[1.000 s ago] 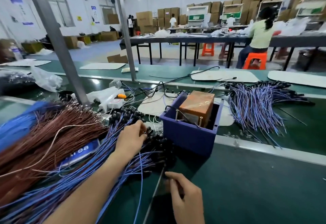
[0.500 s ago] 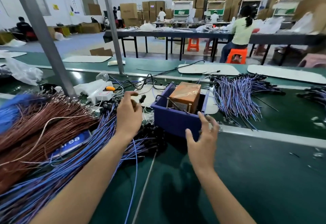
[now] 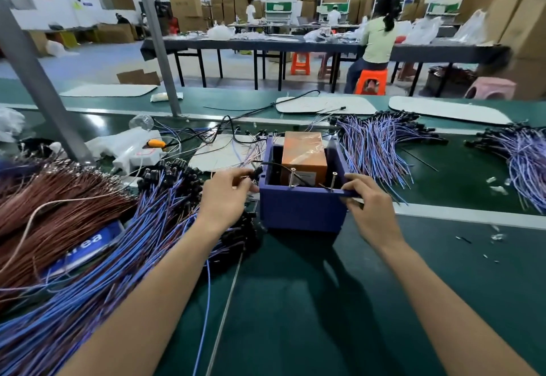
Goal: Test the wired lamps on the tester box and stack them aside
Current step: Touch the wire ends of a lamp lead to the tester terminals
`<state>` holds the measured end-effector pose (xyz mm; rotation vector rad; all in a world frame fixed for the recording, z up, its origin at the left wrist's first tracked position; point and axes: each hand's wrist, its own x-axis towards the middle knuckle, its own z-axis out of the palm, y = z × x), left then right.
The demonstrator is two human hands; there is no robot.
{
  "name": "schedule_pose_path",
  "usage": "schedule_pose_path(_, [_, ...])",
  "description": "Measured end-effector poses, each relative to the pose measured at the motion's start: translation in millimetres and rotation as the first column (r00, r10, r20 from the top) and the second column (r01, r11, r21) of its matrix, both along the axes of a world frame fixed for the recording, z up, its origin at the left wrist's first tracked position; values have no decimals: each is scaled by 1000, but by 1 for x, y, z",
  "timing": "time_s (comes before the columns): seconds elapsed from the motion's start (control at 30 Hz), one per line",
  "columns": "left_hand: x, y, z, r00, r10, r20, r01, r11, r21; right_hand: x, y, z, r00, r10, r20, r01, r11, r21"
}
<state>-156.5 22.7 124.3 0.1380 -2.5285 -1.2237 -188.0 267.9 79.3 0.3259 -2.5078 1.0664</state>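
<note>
The blue tester box [image 3: 301, 213] stands in the middle of the green table, with an orange block [image 3: 304, 153] and two upright metal pins inside it. My left hand [image 3: 226, 198] pinches a black wired lamp [image 3: 256, 172] just left of the box's left wall. My right hand [image 3: 366, 201] grips the box's near right corner, fingers curled over the rim. A big pile of blue-wired lamps [image 3: 124, 245] lies left of the box under my left arm. Another heap of wired lamps [image 3: 381, 145] lies on the table right of the box.
Brown wires [image 3: 53, 198] lie at the far left, with a metal post [image 3: 38, 85] behind them. A white device [image 3: 130, 151] sits behind the left pile. More wired lamps [image 3: 526, 156] lie at the far right. A thin rod [image 3: 227, 307] lies between my arms.
My left hand lifted a lamp out of the left pile and brought it to the box's left side. My right hand rose from the table and took hold of the box's right corner.
</note>
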Motion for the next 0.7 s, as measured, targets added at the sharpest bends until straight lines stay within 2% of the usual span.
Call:
schedule_pose_path(0.1, [12,5,15,995,-42,-92,57,985,165,12,0,9,999,32,5,-32,999,-26])
schedule_pose_path(0.2, [31,13,35,975,-144,-168,168,976,138,42,-7,33,988,-42,-151,-15,933,-360])
schedule_pose_path(0.27, [45,31,40,947,-301,-115,317,936,156,67,-19,50,982,90,-165,-157,874,-459])
schedule_pose_path(0.33, [53,50,34,896,-440,-57,442,875,196,82,-30,56,963,266,-40,-255,855,-451])
schedule_pose_path(0.37, [55,55,30,883,-469,-38,465,858,219,84,-30,54,955,295,14,-256,852,-457])
schedule_pose_path(0.43, [55,52,23,871,-490,27,463,840,283,81,-18,50,974,222,56,-163,847,-506])
schedule_pose_path(0.5, [54,34,19,839,-527,135,478,833,277,74,11,46,995,70,72,-15,812,-584])
schedule_pose_path(0.6, [60,-7,15,792,-539,285,530,840,115,65,63,33,980,-135,148,199,754,-626])
schedule_pose_path(0.7, [70,-44,14,789,-487,376,546,836,-63,63,99,12,946,-226,234,319,779,-539])
